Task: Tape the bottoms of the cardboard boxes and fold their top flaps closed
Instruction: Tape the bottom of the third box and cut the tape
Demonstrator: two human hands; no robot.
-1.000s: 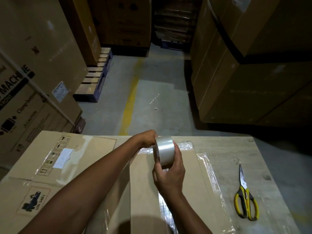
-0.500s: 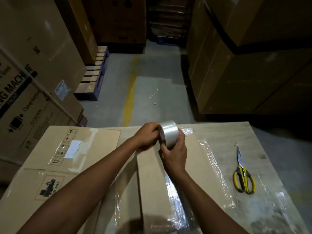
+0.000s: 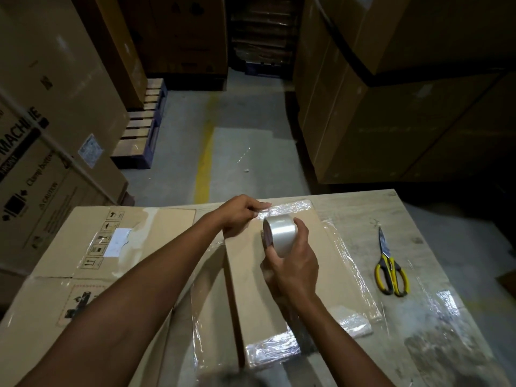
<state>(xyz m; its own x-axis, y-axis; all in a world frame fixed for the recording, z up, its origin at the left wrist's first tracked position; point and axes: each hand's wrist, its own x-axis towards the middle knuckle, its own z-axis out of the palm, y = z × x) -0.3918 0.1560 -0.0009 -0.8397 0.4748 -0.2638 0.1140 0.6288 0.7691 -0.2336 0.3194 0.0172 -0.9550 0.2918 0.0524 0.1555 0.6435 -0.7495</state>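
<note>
A flat cardboard box (image 3: 251,286) lies in front of me on the wooden table (image 3: 435,325), with shiny clear tape along its far end and right side. My right hand (image 3: 293,269) grips a roll of clear tape (image 3: 280,233) just above the box's far half. My left hand (image 3: 241,216) pinches the tape's loose end at the box's far edge, to the left of the roll. A short strip of tape runs between the two hands.
Yellow-handled scissors (image 3: 391,272) lie on the table to the right of the box. A large printed cardboard box (image 3: 83,252) lies flat on the left. Tall stacked cartons (image 3: 405,113) and a wooden pallet (image 3: 139,135) flank a concrete aisle with a yellow line (image 3: 205,152).
My right hand has drawn the roll back toward me and to the right. My left hand now holds the tape end at the box's far edge, apart from the roll.
</note>
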